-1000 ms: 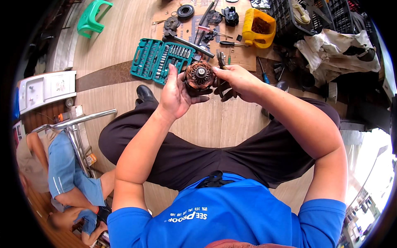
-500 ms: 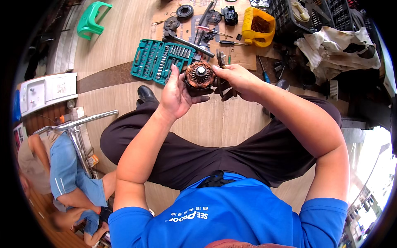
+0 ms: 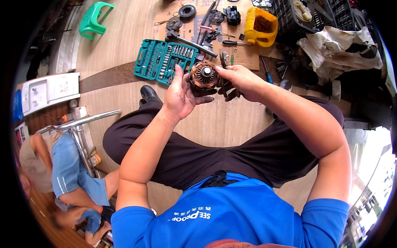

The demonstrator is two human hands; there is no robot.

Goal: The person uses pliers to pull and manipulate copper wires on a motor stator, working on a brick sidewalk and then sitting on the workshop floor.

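My left hand point(image 3: 182, 93) cradles a round copper-wound motor part point(image 3: 203, 78), its silver shaft end facing up, with fingers curled beneath and thumb raised at its side. My right hand point(image 3: 244, 82) grips a dark metal tool point(image 3: 225, 62), which looks like pliers, against the right of that part, its thumb at the part's rim. Just beyond lies an open teal socket set point(image 3: 151, 58). Farther off, screwdrivers point(image 3: 233, 43), a black ring point(image 3: 187, 11) and dark metal parts point(image 3: 173, 24) lie on cardboard point(image 3: 248, 58).
A yellow cut jug point(image 3: 260, 27), black crates point(image 3: 295, 14) and stained cloth point(image 3: 333, 53) fill the upper right. A green stool point(image 3: 91, 27), a white board point(image 3: 51, 91) and chrome tubing point(image 3: 95, 117) are leftward. Two other people point(image 3: 76, 173) are at lower left; my legs point(image 3: 132, 140) are bent around the work.
The whole view has shifted slightly, so things appear a little further right. My hands hold the part and tool in much the same pose as before.
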